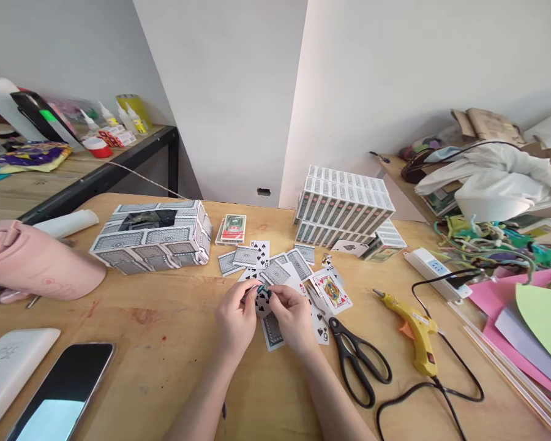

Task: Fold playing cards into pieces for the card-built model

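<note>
Both of my hands meet over a spread of loose playing cards (298, 263) in the middle of the table. My left hand (236, 315) pinches the left side of a small spade playing card piece (262, 304). On its right side, the thumb and fingers of my right hand (294, 315) close on the same piece. Its upper edge looks bent or folded, though the fingers hide part of it. A face-down card (272, 332) lies beneath my hands. Black-handled scissors (356, 361) rest just right of my right forearm.
A card-covered box (151, 239) with a top opening stands left, near a pink tumbler (41, 257) and a phone (62, 392). Stacked card packs (344, 205) stand behind the cards. A yellow glue gun (413, 334) with its cord, a power strip (436, 272) and coloured paper (542, 331) lie right.
</note>
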Action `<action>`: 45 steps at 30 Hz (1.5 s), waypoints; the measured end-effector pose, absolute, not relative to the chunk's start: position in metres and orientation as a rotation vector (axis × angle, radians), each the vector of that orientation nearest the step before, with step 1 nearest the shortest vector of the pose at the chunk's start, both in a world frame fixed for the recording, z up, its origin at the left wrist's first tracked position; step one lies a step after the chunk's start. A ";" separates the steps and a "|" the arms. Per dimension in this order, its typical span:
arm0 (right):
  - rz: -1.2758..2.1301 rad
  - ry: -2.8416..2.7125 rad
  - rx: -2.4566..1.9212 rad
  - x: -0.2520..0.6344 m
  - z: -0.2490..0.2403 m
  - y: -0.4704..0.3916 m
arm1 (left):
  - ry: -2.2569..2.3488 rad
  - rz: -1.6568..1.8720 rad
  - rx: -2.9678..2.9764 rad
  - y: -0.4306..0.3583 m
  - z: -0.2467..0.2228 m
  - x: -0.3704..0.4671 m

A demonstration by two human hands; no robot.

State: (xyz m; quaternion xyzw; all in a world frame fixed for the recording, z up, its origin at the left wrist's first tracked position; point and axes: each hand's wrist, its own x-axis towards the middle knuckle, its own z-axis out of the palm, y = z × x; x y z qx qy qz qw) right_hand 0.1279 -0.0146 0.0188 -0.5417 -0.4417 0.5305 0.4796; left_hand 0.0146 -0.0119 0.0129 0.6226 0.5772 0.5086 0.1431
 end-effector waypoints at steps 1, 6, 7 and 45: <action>1.306 -1.068 -1.328 0.127 0.019 -0.015 | 1.671 1.466 1.787 -0.012 0.013 0.014; 1.355 -1.082 -1.351 0.129 0.017 -0.015 | 1.726 1.451 1.703 -0.011 0.008 0.012; 1.359 -1.092 -1.339 0.129 0.016 -0.015 | 1.730 1.451 1.683 -0.011 0.007 0.012; 0.548 -1.275 -1.490 0.142 0.005 -0.014 | 1.528 1.421 1.970 -0.017 0.008 0.021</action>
